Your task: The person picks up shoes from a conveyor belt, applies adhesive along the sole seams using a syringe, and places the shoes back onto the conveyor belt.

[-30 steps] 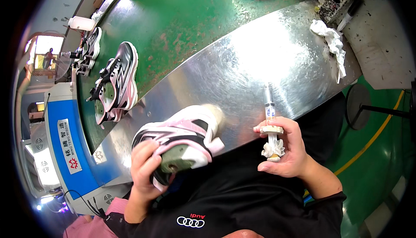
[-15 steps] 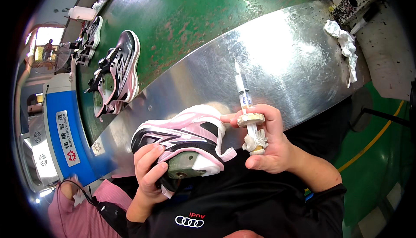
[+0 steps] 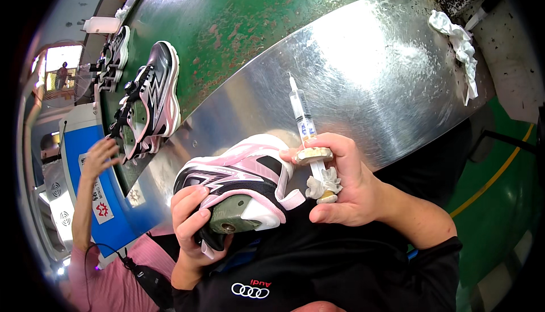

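A pink, black and white sneaker (image 3: 244, 170) lies on its side in front of me, with a green shoe last (image 3: 235, 216) inside it. My left hand (image 3: 196, 224) is wrapped round its lower left part, fingers on the upper. In my right hand (image 3: 346, 184) is a clear syringe (image 3: 301, 110), its needle end pointing up and away over the metal. A thick crusted ring surrounds its flange, and whitish wrapping covers the plunger end. My right fingertips reach the sneaker's edge by its pink pull tab (image 3: 292, 199).
A shiny metal ledge (image 3: 363, 79) borders a green work surface (image 3: 244, 34). More sneakers (image 3: 156, 93) stand at the left. Crumpled white tissue (image 3: 458, 45) lies at the far right. A co-worker's hand (image 3: 101, 157) reaches in beside a blue machine panel (image 3: 113, 229).
My right hand and the syringe have shifted slightly left. The co-worker's hand has risen toward the sneakers at the left. The view has shifted a little.
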The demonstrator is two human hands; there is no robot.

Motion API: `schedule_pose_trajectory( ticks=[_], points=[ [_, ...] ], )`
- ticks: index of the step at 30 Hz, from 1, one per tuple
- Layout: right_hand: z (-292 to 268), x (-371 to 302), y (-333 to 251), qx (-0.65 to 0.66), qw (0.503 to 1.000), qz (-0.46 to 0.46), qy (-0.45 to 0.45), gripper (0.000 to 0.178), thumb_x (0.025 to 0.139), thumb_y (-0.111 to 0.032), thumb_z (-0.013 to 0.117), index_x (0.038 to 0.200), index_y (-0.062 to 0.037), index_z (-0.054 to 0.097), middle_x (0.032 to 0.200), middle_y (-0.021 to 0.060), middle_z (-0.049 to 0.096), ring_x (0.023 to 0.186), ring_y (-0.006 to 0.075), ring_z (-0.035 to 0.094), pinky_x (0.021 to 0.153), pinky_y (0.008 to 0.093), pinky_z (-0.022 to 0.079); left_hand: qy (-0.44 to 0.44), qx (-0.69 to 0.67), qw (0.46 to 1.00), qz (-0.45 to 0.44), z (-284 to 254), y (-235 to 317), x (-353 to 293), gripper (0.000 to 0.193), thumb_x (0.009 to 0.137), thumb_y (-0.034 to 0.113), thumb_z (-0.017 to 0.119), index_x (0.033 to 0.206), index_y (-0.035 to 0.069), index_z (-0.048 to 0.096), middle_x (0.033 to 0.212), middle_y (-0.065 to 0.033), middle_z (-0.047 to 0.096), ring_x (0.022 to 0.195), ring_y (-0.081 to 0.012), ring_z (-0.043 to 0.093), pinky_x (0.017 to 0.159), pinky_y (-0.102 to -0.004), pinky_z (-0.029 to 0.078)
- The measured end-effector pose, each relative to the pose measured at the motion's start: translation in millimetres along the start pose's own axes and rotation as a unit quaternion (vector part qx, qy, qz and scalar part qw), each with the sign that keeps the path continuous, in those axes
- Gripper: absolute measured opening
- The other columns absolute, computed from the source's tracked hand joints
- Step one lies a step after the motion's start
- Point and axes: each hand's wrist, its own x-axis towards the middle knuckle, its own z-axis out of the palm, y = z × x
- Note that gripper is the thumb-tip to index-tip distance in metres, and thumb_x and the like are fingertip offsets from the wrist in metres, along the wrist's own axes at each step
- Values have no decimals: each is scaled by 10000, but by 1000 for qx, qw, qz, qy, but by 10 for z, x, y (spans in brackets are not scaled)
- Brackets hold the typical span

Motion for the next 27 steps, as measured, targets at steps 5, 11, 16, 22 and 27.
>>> schedule_pose_trajectory(
  ticks=[5,11,16,22,27],
  points=[
    [13,37,-11,25,999,44,-14,781,821,-405,670,1298,2,203,1259,196,492,1146,219,481,995,358,342,-7,4,1000,1,-3,-15,-5,562,711,165,749,1152,95,408,1183,-190,491,1006,-360,518,847,-431,435],
    [-39,9,-67,-14,998,-26,48,788,814,-383,685,1301,2,200,1234,191,486,1141,230,491,982,358,359,-2,0,1000,16,-82,5,70,585,681,111,748,1160,75,414,1174,-198,510,1007,-373,528,851,-439,438],
    [-434,-56,-111,-206,957,-85,188,734,741,-398,746,1235,-3,374,1094,162,497,952,282,511,847,369,429,-46,-93,989,-102,-110,-250,268,607,601,50,810,1107,4,477,1112,-182,558,1031,-296,559,901,-387,436],
    [-654,-35,-215,-409,892,-69,181,688,713,-455,731,1183,-37,452,1010,132,485,900,299,456,855,397,378,32,-102,976,-188,-196,-618,1180,501,612,27,739,1036,44,474,942,-38,534,875,-123,523,788,-269,444],
    [-695,16,-275,-446,877,-71,164,697,667,-461,757,1167,-59,485,980,126,489,886,295,453,845,390,375,180,-173,954,-164,201,-1193,2784,420,748,108,748,1059,27,477,849,-37,576,718,-97,560,640,-230,462]
  ],
)
